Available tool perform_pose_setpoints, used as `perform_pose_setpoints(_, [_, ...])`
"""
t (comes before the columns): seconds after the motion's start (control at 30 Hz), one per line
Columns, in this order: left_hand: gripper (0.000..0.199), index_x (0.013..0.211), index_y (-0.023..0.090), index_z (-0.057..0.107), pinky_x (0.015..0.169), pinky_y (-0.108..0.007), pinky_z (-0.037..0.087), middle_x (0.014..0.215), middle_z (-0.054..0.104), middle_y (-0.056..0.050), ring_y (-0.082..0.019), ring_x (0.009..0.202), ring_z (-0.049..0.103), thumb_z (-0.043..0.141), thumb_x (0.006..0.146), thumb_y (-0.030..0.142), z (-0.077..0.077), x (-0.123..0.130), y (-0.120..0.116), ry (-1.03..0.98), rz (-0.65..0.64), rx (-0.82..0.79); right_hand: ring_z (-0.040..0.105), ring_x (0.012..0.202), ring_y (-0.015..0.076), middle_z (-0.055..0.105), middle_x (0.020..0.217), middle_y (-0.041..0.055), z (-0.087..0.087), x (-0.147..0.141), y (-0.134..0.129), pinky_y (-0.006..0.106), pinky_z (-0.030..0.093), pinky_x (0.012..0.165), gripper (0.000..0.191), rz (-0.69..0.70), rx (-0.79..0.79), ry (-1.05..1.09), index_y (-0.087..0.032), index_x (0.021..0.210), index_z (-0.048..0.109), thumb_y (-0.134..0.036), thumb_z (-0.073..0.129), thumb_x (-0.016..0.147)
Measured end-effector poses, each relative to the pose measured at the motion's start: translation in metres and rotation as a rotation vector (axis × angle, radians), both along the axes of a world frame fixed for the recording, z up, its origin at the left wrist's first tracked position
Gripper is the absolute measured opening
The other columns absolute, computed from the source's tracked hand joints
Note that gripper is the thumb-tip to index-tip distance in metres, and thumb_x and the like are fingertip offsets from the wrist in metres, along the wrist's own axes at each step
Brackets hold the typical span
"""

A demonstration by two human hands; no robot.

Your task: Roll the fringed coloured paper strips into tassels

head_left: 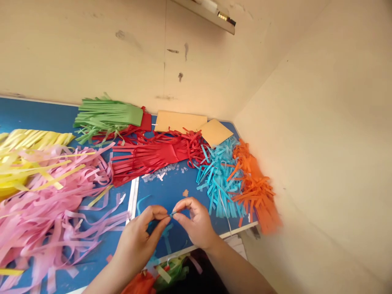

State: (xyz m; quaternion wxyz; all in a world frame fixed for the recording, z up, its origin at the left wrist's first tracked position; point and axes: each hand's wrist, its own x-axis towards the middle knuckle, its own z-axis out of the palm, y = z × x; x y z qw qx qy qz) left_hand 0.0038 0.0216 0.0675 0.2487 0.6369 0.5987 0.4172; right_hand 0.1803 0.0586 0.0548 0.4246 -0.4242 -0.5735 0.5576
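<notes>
Over the front of the blue table, my left hand [139, 232] and my right hand [197, 224] meet fingertip to fingertip. Thumb and fingers of each pinch a small twisted blue paper strip [172, 214] between them; most of it is hidden by the fingers. Thin blue paper pieces [165, 237] lie behind and below my left hand. Nearest to my right hand is a heap of light blue paper fringe [222, 179], with a white string [225, 210] over it. Green and orange paper scraps [171, 271] rest on my lap, below the table edge.
Pink fringe [58, 196] and yellow fringe [36, 141] cover the table's left side. Green fringe [110, 112], red fringe [165, 151] and folded yellow-orange paper [180, 121] lie along the wall. Orange fringe [254, 183] hangs over the right edge. A ledge [211, 14] juts from the wall above.
</notes>
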Motion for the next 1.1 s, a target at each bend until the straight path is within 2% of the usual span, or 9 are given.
perform_pose_setpoints(0.1, [0.021, 0.087, 0.025, 0.066, 0.059, -0.019, 0.056, 0.075, 0.077, 0.004, -0.013, 0.064, 0.073, 0.058, 0.088, 0.044, 0.0, 0.0, 0.001, 0.038, -0.013, 0.058, 0.063, 0.077, 0.0147, 0.069, 0.082, -0.0001, -0.003, 0.0, 0.001, 0.027, 0.05, 0.077, 0.011, 0.016, -0.042, 0.042, -0.02, 0.087, 0.065, -0.021, 0.072, 0.079])
perform_pose_setpoints(0.3, [0.019, 0.083, 0.026, 0.071, 0.06, -0.016, 0.054, 0.074, 0.076, 0.004, -0.012, 0.064, 0.072, 0.059, 0.09, 0.039, 0.007, 0.002, 0.002, 0.074, -0.095, 0.124, 0.063, 0.081, 0.0138, 0.067, 0.087, -0.0001, 0.002, 0.004, -0.003, 0.026, 0.05, 0.08, 0.007, 0.025, 0.08, -0.019, -0.021, 0.091, 0.065, -0.019, 0.064, 0.085])
perform_pose_setpoints(0.47, [0.016, 0.079, 0.025, 0.069, 0.06, -0.016, 0.053, 0.072, 0.074, 0.003, -0.011, 0.062, 0.07, 0.058, 0.089, 0.032, 0.01, 0.009, -0.002, 0.093, -0.059, 0.164, 0.063, 0.088, 0.0147, 0.067, 0.092, 0.0015, 0.006, 0.003, -0.009, 0.027, 0.049, 0.085, 0.009, 0.025, 0.148, -0.049, -0.021, 0.093, 0.065, -0.017, 0.062, 0.086])
perform_pose_setpoints(0.57, [0.015, 0.082, 0.024, 0.069, 0.062, -0.014, 0.053, 0.074, 0.074, 0.003, -0.01, 0.064, 0.07, 0.059, 0.09, 0.031, 0.011, 0.01, -0.003, 0.085, -0.07, 0.194, 0.065, 0.081, 0.0149, 0.069, 0.086, 0.0006, 0.003, 0.004, -0.008, 0.027, 0.051, 0.08, 0.012, 0.014, 0.029, 0.037, -0.021, 0.092, 0.067, -0.023, 0.072, 0.08])
perform_pose_setpoints(0.63, [0.016, 0.082, 0.025, 0.07, 0.062, -0.013, 0.053, 0.073, 0.074, 0.004, -0.009, 0.064, 0.071, 0.059, 0.091, 0.033, 0.011, 0.007, -0.001, 0.073, -0.118, 0.2, 0.064, 0.072, 0.0145, 0.07, 0.077, -0.0002, 0.002, 0.004, -0.006, 0.025, 0.052, 0.072, 0.017, 0.016, -0.089, 0.089, -0.021, 0.085, 0.069, -0.029, 0.079, 0.074])
perform_pose_setpoints(0.7, [0.016, 0.083, 0.025, 0.071, 0.061, -0.014, 0.053, 0.073, 0.075, 0.003, -0.01, 0.063, 0.071, 0.063, 0.088, 0.039, 0.011, 0.004, 0.001, 0.068, -0.149, 0.215, 0.062, 0.066, 0.0141, 0.069, 0.071, 0.0, 0.004, 0.005, -0.004, 0.024, 0.05, 0.066, 0.02, 0.022, -0.123, 0.09, -0.02, 0.075, 0.07, -0.036, 0.083, 0.071])
perform_pose_setpoints(0.8, [0.02, 0.084, 0.026, 0.072, 0.06, -0.016, 0.054, 0.071, 0.074, 0.002, -0.012, 0.062, 0.071, 0.068, 0.084, 0.045, 0.01, -0.001, 0.005, 0.07, -0.199, 0.25, 0.061, 0.064, 0.0144, 0.069, 0.069, 0.0016, 0.008, 0.004, -0.002, 0.025, 0.049, 0.065, 0.028, 0.066, -0.042, 0.043, -0.02, 0.065, 0.07, -0.044, 0.082, 0.072])
perform_pose_setpoints(0.93, [0.023, 0.078, 0.028, 0.072, 0.058, -0.015, 0.053, 0.067, 0.073, 0.004, -0.011, 0.06, 0.07, 0.064, 0.086, 0.048, 0.012, -0.006, 0.008, 0.069, -0.297, 0.242, 0.062, 0.066, 0.0147, 0.069, 0.072, 0.0025, 0.013, 0.006, -0.001, 0.025, 0.049, 0.066, 0.036, 0.204, 0.0, 0.01, -0.019, 0.067, 0.069, -0.053, 0.074, 0.078])
perform_pose_setpoints(1.1, [0.024, 0.08, 0.027, 0.069, 0.06, -0.016, 0.054, 0.069, 0.073, 0.005, -0.012, 0.065, 0.072, 0.06, 0.089, 0.048, 0.009, -0.011, 0.006, 0.144, -0.233, 0.266, 0.064, 0.072, 0.0144, 0.069, 0.076, 0.002, 0.015, 0.013, -0.004, 0.025, 0.05, 0.07, 0.026, 0.13, 0.047, -0.029, -0.019, 0.074, 0.066, -0.042, 0.069, 0.086])
